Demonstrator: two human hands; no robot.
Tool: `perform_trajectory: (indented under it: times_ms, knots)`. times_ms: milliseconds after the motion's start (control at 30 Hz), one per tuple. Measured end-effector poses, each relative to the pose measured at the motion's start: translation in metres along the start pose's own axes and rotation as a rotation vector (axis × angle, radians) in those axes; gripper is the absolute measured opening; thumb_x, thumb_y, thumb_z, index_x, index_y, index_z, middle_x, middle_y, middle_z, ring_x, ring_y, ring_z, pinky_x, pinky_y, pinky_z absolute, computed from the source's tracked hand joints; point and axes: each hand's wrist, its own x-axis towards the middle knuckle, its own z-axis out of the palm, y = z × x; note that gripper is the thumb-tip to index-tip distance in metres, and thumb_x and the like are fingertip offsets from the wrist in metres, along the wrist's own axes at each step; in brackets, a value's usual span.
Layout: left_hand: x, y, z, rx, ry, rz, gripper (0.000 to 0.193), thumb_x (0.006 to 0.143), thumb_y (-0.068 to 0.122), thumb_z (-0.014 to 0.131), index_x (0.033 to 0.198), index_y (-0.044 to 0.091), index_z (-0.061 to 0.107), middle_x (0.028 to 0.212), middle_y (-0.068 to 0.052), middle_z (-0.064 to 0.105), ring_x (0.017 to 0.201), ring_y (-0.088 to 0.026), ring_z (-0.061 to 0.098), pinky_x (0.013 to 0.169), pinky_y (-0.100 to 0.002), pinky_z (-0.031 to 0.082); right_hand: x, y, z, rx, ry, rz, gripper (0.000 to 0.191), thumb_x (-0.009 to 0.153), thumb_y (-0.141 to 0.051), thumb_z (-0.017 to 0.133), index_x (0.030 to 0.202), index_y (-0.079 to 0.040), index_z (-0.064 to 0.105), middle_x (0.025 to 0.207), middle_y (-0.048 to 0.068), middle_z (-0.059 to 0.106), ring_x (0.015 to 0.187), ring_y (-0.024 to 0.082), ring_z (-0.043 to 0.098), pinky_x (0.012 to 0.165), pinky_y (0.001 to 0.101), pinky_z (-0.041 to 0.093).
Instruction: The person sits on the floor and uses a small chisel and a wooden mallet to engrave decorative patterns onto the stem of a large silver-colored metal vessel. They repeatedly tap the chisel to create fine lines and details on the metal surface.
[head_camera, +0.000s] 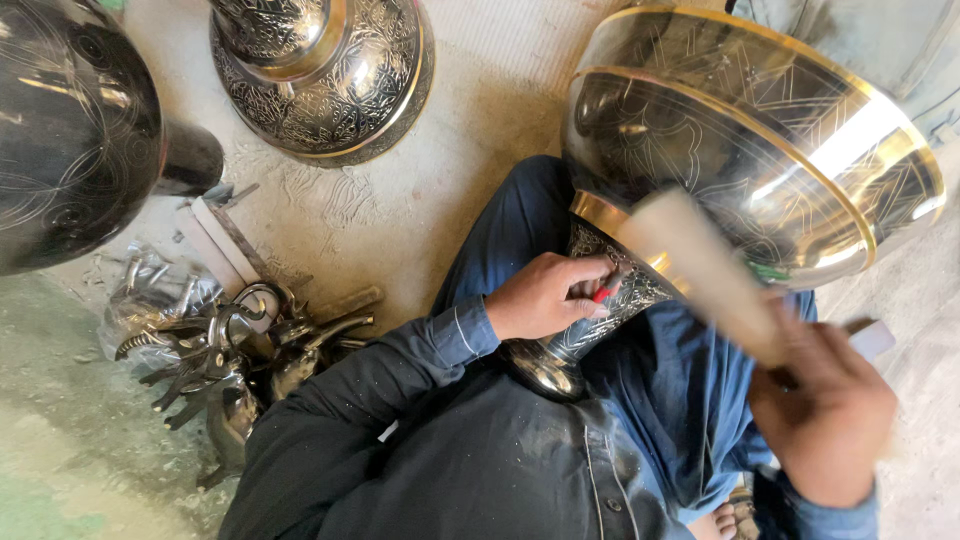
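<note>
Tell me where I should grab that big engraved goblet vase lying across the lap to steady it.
Probably the narrow stem, from the person's left, where the left hand already wraps it. The vase lies tilted with its wide, polished bowl too broad to close a hand around; the stem is the slimmest part.

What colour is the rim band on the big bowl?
Gold, on the dark engraved bowl; head view shows it.
</note>
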Motion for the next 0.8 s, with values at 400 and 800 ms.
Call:
perform_trajectory:
  times_ms: [400,800]
  knots:
    - [0.009,-0.011,0.000,0.079,-0.100,0.098,0.043,0.082,0.014,0.080,0.121,0.006,0.064,0.082,-0.012,0.070,0.076,-0.031,0.070,0.068,-0.041,0.052,-0.015,-0.005,0.022,0.071,0.163,0.072,0.060,0.083,0.005,0.073,0.141,-0.010,0.068,0.105,0.007,0.070,0.086,0.023,0.067,0.078,0.0318,0.052]
    - [0.024,0.002,-0.005,0.141,-0.357,0.121,0.026,0.081,0.012,0.080,0.103,0.008,0.066,0.075,-0.010,0.067,0.073,-0.027,0.070,0.067,-0.041,0.050,-0.044,0.006,0.047,0.118,0.261,0.169,0.060,0.086,0.009,0.069,0.144,-0.006,0.069,0.086,0.011,0.062,0.071,0.020,0.059,0.066,0.0306,0.045]
